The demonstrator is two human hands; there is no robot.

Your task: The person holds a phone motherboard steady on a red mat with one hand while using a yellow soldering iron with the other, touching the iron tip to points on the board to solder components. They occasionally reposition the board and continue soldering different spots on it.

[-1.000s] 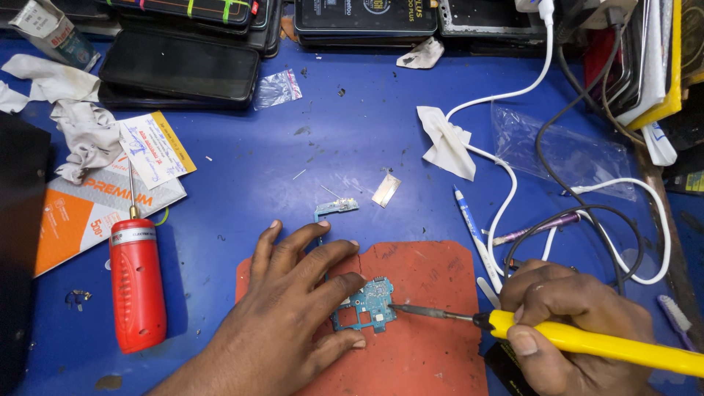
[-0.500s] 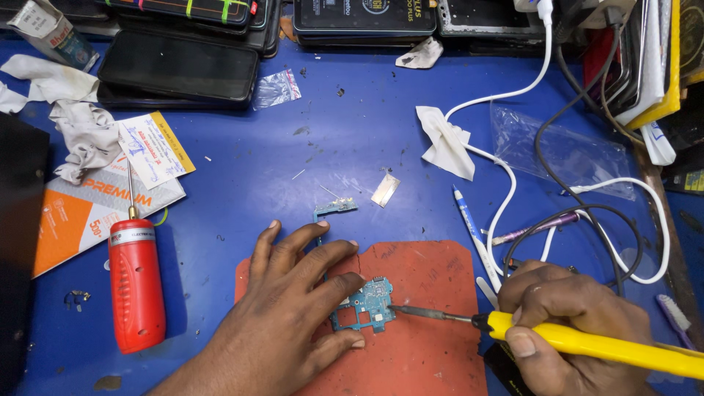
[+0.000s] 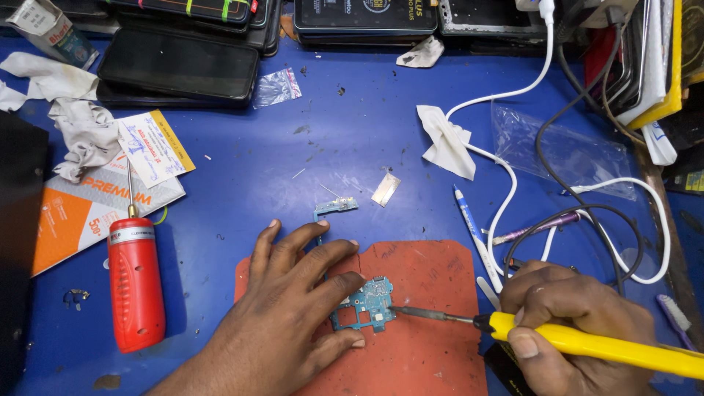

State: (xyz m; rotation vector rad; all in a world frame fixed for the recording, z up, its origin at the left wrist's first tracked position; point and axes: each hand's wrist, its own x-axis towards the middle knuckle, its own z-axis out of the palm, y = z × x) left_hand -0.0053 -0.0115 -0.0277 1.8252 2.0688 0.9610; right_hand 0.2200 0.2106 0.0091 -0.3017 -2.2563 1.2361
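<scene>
Blue-green and small, the circuit board lies on our red mat, which sits on the blue table. Our left hand lies flat over the mat's left half, fingers spread and not closed on anything; the fingertips press the board's left edge, so it is pinned down rather than gripped. Our right hand is closed firmly around the yellow handle of the soldering iron, thumb on top, and the metal tip reaches left to meet the board's right edge, as far as we can tell touching it. So the board lies between our two hands, just beyond the left fingertips and at the iron's very point, well clear of the right fist. We judge the main risk to be the closeness of the tip to our left fingers: a small slip of the iron toward them could burn skin. The board is held only by light finger pressure, so a push from the tip could skid or turn it on the mat and smear a joint. Lingering too long on one spot could also harm the small parts. White and black cables loop close beside our right hand and might tug the iron off line. A red screwdriver lies well to the left, untouched.
</scene>
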